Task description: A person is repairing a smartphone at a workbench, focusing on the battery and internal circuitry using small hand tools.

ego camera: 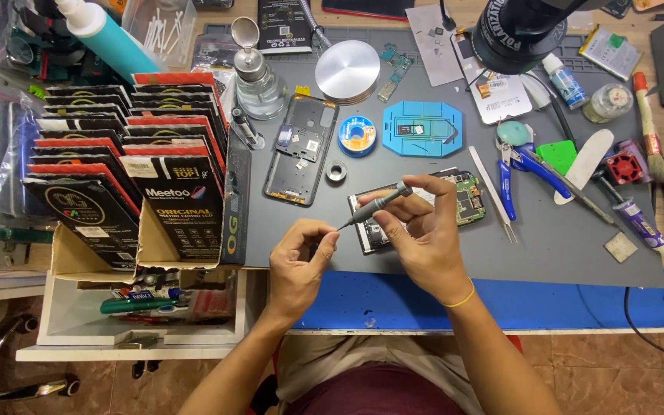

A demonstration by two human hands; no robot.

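Note:
My right hand (420, 230) holds a slim grey precision screwdriver (374, 205) slanted down to the left. My left hand (301, 257) pinches at the screwdriver's tip with thumb and forefinger. Both hands hover over the near edge of a grey work mat (555, 238). Under my right hand lies an opened phone (466, 196) with its green circuit board showing, partly hidden by my fingers. A bare phone frame (301, 150) lies on the mat to the left.
Boxes of packaged phone screens (128, 161) stand at left. On the mat sit a blue repair fixture (423, 129), solder wire spool (357, 136), metal disc (347, 71), glass dispenser bottle (259, 81), blue-handled pliers (528, 165), tweezers (492, 192) and a brush (649, 127). A black microscope head (520, 31) hangs above.

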